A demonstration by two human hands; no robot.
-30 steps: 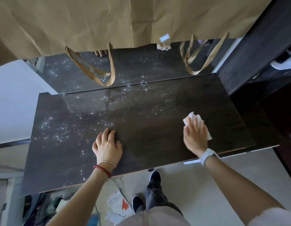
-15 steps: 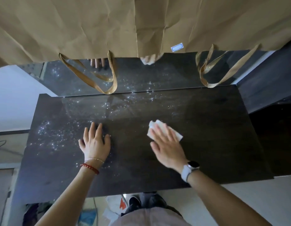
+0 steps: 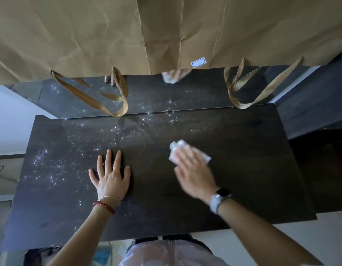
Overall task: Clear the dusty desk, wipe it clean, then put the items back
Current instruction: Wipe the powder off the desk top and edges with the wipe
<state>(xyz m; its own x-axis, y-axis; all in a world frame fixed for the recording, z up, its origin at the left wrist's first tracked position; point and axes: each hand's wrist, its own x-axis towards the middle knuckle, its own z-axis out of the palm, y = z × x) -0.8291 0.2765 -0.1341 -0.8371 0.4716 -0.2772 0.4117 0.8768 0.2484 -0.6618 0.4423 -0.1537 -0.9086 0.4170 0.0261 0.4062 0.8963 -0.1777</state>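
Dust-speckled dark wooden worktop point(image 3: 233, 169) is being wiped, a crumpled white tissue point(image 3: 187, 152) pressed flat under the straight fingers of the right hand point(image 3: 195, 175), while the left hand point(image 3: 110, 175) is spread open on the surface, seemingly for support.
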